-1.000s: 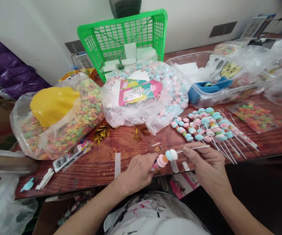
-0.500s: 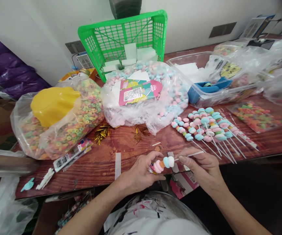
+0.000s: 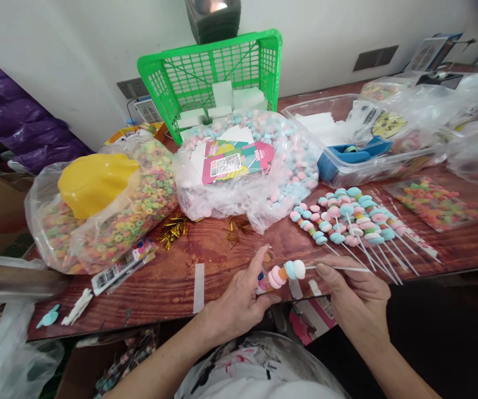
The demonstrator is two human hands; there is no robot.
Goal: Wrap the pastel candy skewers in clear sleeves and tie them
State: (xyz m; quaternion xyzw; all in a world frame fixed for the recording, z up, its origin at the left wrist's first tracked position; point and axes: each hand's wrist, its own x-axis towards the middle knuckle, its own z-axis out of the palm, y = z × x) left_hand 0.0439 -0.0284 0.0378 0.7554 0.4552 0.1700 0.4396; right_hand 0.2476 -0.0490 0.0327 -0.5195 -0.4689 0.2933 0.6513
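My right hand [image 3: 357,293] pinches the white stick [image 3: 338,269] of a candy skewer between thumb and fingers. Pink, orange, blue and white gummy candies [image 3: 287,272] are threaded along it, pointing left toward my other hand. At the far end of the candies my left hand [image 3: 242,296] curves loosely round a small printed wrapper [image 3: 263,284], its index finger raised and its thumb below. Part of the wrapper is hidden by the hand. Right of my hands, several finished candy skewers [image 3: 355,216] lie in a pile, sticks toward me.
A bag of pink and blue candies [image 3: 297,160] stands before a green crate [image 3: 209,50]. To its left is a bag of ring candies [image 3: 151,188] with a yellow bowl [image 3: 97,183]. A clear bin [image 3: 371,166] and a flat candy bag [image 3: 438,202] are at right.
The skewer and my right hand have shifted a little to the right and down. My left index finger has lifted, so more of the printed wrapper shows.
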